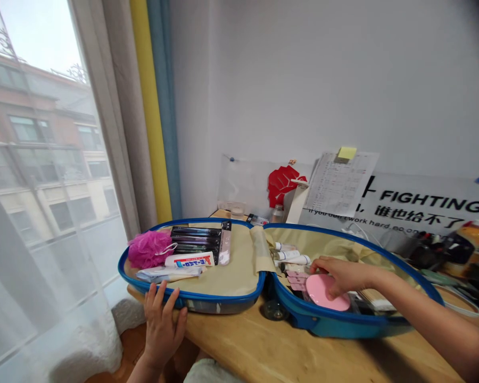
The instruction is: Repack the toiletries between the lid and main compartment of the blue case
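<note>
An open suitcase (259, 290) with blue rims lies spread in two halves. Inside its right half, my right hand (335, 274) grips a smooth pink oval object (323, 291), thumb on its face; its exact kind is unclear. Small white tubes (289, 256) and pink packets (296, 280) lie beside that hand. My left hand (162, 319) rests its spread fingers on the near rim of the left half, holding nothing. In that half are a magenta bath puff (149, 249), a toothpaste box (191, 259), dark packaged pens (195, 239) and a folded pale cloth or packet (167, 274).
The suitcase stands on a wooden table (239, 340), one dark wheel (274, 310) showing between the halves. A curtained window is at left. Behind are a clear bottle (277, 214), pinned papers (341, 181), and, at right, an orange-labelled bottle (469, 244) among clutter.
</note>
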Demonstrator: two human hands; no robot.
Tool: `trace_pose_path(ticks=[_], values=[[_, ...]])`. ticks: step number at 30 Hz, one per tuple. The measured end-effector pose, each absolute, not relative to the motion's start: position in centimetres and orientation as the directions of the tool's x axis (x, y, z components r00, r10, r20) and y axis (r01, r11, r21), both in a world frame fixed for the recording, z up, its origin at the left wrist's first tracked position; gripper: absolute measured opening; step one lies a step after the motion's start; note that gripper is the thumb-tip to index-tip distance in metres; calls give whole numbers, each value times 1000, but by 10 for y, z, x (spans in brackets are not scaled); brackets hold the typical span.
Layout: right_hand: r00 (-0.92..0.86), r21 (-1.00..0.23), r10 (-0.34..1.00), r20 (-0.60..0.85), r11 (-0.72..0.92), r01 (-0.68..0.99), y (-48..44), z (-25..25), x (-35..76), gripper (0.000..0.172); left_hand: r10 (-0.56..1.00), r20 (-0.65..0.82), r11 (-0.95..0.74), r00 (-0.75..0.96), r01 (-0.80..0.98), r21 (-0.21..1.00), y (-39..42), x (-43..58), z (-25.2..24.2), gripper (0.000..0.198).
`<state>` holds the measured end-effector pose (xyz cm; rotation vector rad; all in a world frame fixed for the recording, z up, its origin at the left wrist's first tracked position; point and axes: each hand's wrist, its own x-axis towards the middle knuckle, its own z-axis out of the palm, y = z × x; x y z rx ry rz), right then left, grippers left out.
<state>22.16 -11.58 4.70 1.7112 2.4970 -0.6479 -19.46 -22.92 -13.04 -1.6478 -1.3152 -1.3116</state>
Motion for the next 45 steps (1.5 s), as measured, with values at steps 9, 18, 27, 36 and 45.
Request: trace_pose_path(ticks=[9,18,27,36,45], values=[[-439,-677,870,-225,184,712,-88,91,227,31,303,953,-284,-6,954,96,-229,-194,-129,72],[-630,-623,737,-244,378,684,-76,95,74,38,308,951,-277,0,957,89,-228,-195,-132,68],[-660,-494,632,-407,456,740,-75,36,-4,20,315,949,-272,-9,957,99,-229,-194,-132,67],[-724,-498,566,-394,531,686,-75,34,-2,28,316,949,-277,-6,956,99,-230,-193,-131,67],[-756,-460,536,-376,600,655,-85,27,5,39,318,948,-279,-10,955,104,-228,-194,-132,63]])
